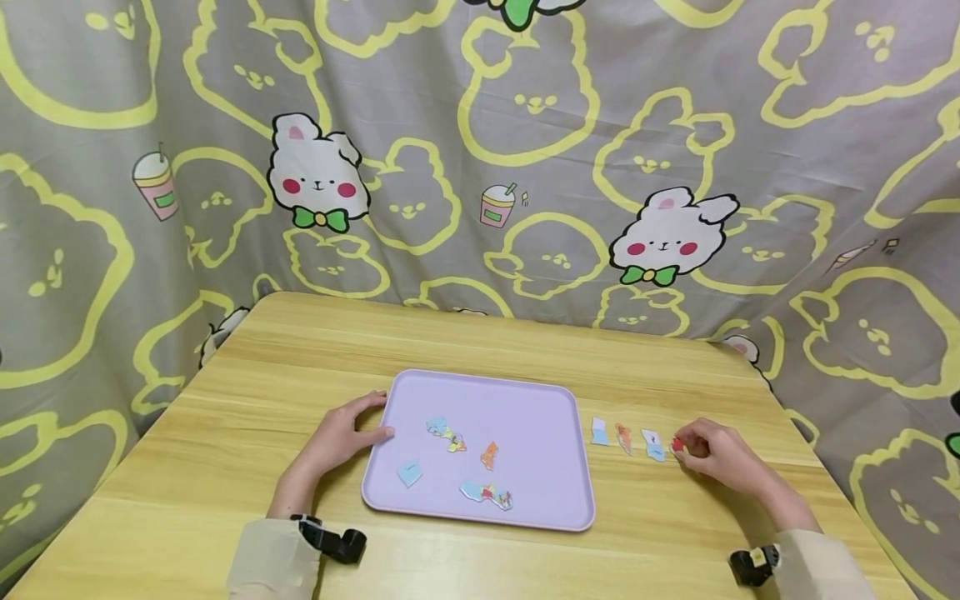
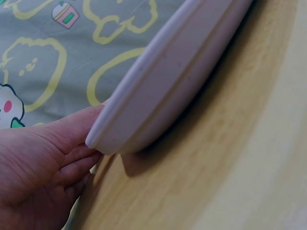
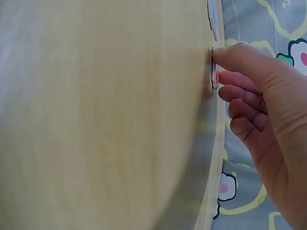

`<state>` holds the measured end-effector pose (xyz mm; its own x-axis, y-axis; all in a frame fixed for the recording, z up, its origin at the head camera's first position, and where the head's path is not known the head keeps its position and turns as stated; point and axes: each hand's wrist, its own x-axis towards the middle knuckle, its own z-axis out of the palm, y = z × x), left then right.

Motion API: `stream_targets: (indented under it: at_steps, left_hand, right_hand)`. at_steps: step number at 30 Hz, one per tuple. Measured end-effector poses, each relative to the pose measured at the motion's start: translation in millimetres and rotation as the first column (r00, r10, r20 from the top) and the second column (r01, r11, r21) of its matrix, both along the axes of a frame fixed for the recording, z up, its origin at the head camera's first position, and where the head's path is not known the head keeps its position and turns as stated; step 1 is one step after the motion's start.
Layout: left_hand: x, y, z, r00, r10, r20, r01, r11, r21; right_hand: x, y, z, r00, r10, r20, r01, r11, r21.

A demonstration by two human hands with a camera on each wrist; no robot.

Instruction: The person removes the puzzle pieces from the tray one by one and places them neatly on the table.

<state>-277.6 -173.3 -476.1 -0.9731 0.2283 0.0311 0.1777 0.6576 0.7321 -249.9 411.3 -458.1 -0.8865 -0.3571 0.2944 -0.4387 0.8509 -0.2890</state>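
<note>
A lilac tray [image 1: 525, 400] lies on the table, and my left hand [image 1: 341, 433] grips its left rim. In the left wrist view the thumb of that hand [image 2: 38, 167] laps over the rim, its other fingers below. Several puzzle pieces are on the tray: a blue-and-yellow cluster [image 1: 456, 442], an orange piece [image 1: 489, 455], a light-blue piece [image 1: 409, 473] and a joined strip [image 1: 474, 491]. Right of the tray, my right hand [image 1: 723, 454] pinches a small red puzzle piece [image 1: 677, 445] at the table surface. The right wrist view shows thumb and fingertips at this piece's edges [image 3: 214, 72].
Between tray and right hand lie a white-and-blue piece [image 1: 599, 432], an orange piece [image 1: 624, 438] and another white-and-blue piece [image 1: 655, 445] in a row. The wooden table [image 1: 480, 558] meets a patterned curtain [image 1: 420, 208] at the back and sides.
</note>
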Motion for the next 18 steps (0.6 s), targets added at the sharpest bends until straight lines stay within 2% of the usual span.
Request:
stream_targets:
  at_steps: [11,18]
  left_hand:
    - [1.9,-2.1,1.1,1.0,0.003,0.01,-0.003,1.0,-0.004]
    - [1.5,-0.5,0.8,1.0,-0.001,0.003,0.001,1.0,-0.003]
  right_hand:
    - [0.0,-3,-1.4,1.0,-0.005,-0.024,0.005,1.0,-0.01]
    - [2.0,-15,3.2,0.998,0.017,-0.056,-0.02,0.999,-0.039]
